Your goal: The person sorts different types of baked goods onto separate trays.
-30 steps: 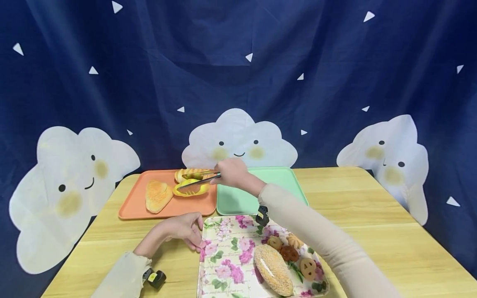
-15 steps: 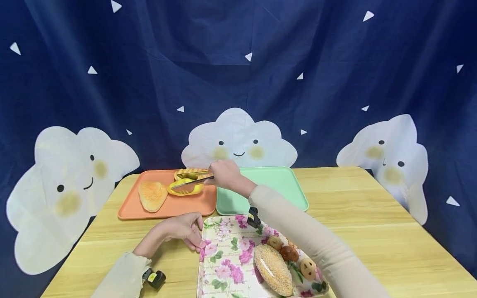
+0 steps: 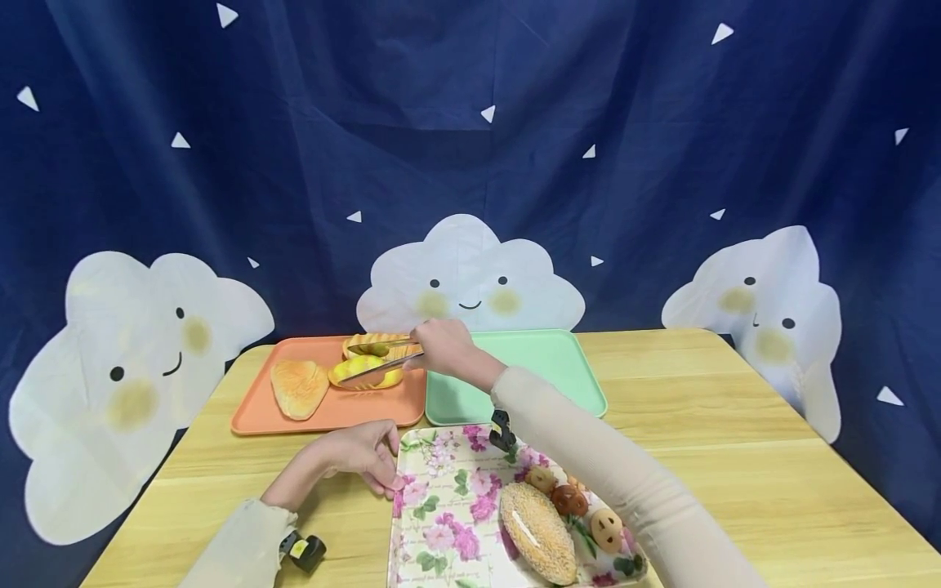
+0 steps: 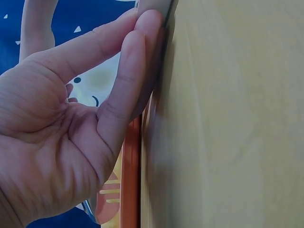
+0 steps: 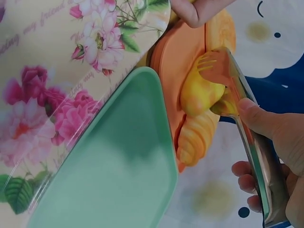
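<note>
My right hand point(image 3: 444, 347) holds metal tongs point(image 5: 256, 156) over the orange tray point(image 3: 253, 416). The tong tips lie about a yellow oval bread point(image 3: 353, 367), one arm across its top and the other by its far side. Behind that bread sits a ridged roll point(image 5: 197, 137), and to its left a golden, rounded-triangle bread point(image 3: 299, 389). My left hand point(image 3: 360, 455) pinches the left edge of the floral tray point(image 3: 441, 445) between thumb and fingers, as the left wrist view also shows.
On the floral tray lie a long sesame-coated bread point(image 3: 539, 531) and several cookies point(image 3: 606, 531), partly hidden by the right sleeve. A green tray point(image 3: 544, 351) adjoins the orange one on the wooden table point(image 3: 735, 457). A blue cloud-patterned curtain point(image 3: 470, 163) hangs behind.
My right hand and the tongs have moved a little left. The yellow bread has shifted left with them, and the triangular bread has slid left too. The left hand stays put.
</note>
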`<move>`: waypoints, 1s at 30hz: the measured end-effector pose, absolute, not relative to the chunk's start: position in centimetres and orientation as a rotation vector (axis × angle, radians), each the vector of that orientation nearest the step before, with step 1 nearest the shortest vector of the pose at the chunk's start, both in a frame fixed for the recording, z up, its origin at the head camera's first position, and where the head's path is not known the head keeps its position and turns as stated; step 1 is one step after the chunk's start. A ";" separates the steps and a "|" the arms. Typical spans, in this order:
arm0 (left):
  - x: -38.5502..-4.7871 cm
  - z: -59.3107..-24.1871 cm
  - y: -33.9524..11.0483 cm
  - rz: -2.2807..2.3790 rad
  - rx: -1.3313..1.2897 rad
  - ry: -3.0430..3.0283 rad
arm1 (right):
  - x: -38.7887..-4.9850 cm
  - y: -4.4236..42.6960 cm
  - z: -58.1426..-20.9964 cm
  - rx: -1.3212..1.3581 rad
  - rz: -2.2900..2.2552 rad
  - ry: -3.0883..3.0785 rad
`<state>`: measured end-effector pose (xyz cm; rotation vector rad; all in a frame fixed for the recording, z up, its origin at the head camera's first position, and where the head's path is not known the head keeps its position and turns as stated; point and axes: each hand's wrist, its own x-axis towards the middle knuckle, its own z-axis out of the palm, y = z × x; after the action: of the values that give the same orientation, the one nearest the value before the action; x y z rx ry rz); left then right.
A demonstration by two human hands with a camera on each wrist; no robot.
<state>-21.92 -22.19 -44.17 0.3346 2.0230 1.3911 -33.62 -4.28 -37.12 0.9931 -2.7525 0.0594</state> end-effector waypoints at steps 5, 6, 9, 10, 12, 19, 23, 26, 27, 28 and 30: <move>-21.9 -44.2 -22.1 1.390 0.337 2.023 | -33.5 -3.9 -36.8 0.994 0.059 -2.733; -21.9 -44.2 -22.1 1.390 0.337 2.023 | -33.5 -3.8 -36.7 0.995 0.062 -2.726; -21.9 -44.2 -22.1 1.391 0.336 2.022 | -33.4 -3.4 -36.4 1.001 0.083 -2.711; -21.9 -44.2 -22.1 1.392 0.336 2.022 | -33.4 -3.3 -36.3 1.004 0.094 -2.707; -21.9 -44.1 -22.1 1.392 0.337 2.020 | -33.4 -3.0 -36.2 1.012 0.105 -2.698; -21.8 -44.0 -22.2 1.398 0.350 2.017 | -33.4 -1.7 -35.5 1.058 0.112 -2.664; -21.8 -44.0 -22.2 1.404 0.350 2.011 | -33.2 -0.5 -35.0 1.105 0.159 -2.656; -21.8 -44.0 -22.2 1.402 0.351 2.009 | -33.0 0.6 -34.4 1.133 0.212 -2.637; -21.8 -44.0 -22.2 1.400 0.352 2.009 | -33.0 1.1 -34.2 1.142 0.237 -2.633; -21.8 -44.0 -22.2 1.398 0.351 2.011 | -33.0 1.6 -34.0 1.157 0.274 -2.628; -21.8 -44.0 -22.3 1.393 0.354 2.015 | -33.0 2.7 -33.5 1.182 0.340 -2.628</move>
<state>-21.81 -22.25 -43.99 0.3539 2.0152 1.3929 -33.03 2.69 -33.54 1.1817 -2.6279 0.3400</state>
